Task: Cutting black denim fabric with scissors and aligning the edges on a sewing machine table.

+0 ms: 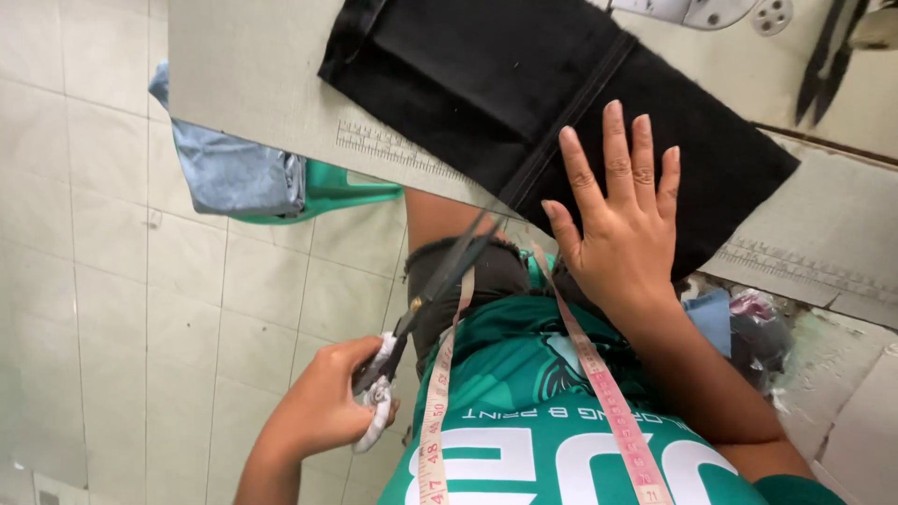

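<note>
cut off, covered, blurred

black cloth (524,84) runs past the top edge; scissors (440,281) blades are motion-blurred, handles buried in the left hand (327,402); the right hand (622,220) covers cloth; denim (234,168) lies partly under the table (262,75).

The right hand (622,220) is pressing flat on black cloth (524,84) lying on the table (253,75), while the left hand (323,397) is gripping scissors (435,285) at the cloth's edge.

The left hand (327,402) is reaching forward from a bent arm low on the left, its fingers (374,393) curling closed through the white-wrapped handles of dark metal scissors (435,285), while the right hand (622,224) is pressing down flat, palm down, fingers spread and pointing away, forearm angling back toward the body.
</note>
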